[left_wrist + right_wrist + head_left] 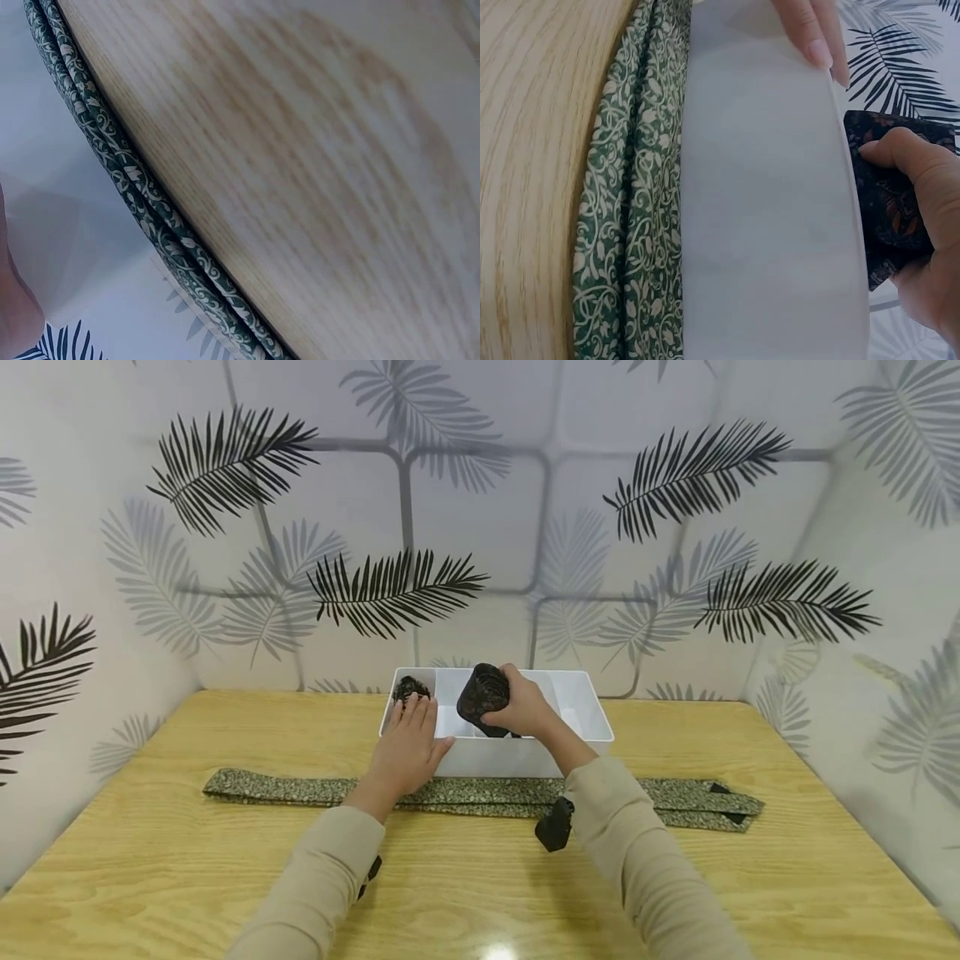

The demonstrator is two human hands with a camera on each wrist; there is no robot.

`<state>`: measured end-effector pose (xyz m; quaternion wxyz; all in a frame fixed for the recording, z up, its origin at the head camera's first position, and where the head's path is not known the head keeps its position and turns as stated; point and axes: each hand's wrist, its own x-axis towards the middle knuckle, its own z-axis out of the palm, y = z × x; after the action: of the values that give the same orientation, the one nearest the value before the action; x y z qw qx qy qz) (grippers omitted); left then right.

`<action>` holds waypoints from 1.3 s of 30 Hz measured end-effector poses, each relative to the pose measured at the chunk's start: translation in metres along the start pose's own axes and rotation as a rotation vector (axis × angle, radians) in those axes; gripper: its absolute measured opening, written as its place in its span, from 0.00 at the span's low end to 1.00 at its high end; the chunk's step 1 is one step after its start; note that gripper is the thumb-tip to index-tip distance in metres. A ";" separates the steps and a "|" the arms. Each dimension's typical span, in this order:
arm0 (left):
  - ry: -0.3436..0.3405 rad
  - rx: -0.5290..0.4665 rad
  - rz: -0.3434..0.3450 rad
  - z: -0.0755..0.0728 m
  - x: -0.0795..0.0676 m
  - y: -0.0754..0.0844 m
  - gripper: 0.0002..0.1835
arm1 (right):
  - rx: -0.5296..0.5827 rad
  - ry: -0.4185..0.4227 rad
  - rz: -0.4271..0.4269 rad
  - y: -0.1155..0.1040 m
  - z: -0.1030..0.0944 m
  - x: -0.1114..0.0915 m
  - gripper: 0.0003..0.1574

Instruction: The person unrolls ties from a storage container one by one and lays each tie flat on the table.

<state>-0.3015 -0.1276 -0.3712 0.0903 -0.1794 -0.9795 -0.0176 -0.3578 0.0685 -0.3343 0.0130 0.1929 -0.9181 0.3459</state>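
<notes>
A white divided box point(495, 760) stands near the wall. My right hand point(528, 706) grips a rolled dark floral necktie point(480, 697) between thumb and fingers, tilted over the middle of the box. In the right wrist view, the thumb presses that tie's dark cloth point(892, 199) just behind the box rim. Across the left end of the box, my left hand point(408, 747) lies with straight fingers over the rim, by another dark patterned roll point(409, 685) in the left compartment. Whether the fingertips touch that roll I cannot tell.
A green patterned necktie point(292, 789) lies lengthwise along the table in front of the box, folded in two long layers, its pointed ends at the right. The wooden table point(187, 860) meets a leaf-patterned wall point(480, 527) at the back. Black devices point(555, 827) sit at my wrists.
</notes>
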 end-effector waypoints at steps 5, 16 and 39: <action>0.025 -0.032 0.012 0.005 0.001 -0.002 0.38 | 0.072 0.033 -0.023 -0.007 -0.008 -0.003 0.40; 0.241 -0.152 0.144 -0.001 -0.004 -0.004 0.41 | 0.320 -0.129 0.064 -0.022 -0.042 -0.024 0.36; 0.324 -0.382 0.445 -0.011 -0.036 0.048 0.52 | 0.387 -0.653 0.147 0.008 -0.032 -0.084 0.49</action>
<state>-0.2493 -0.0957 -0.3665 0.2114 -0.3974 -0.8682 -0.2090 -0.2861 0.1236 -0.3278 -0.3414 0.2255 -0.8030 0.4333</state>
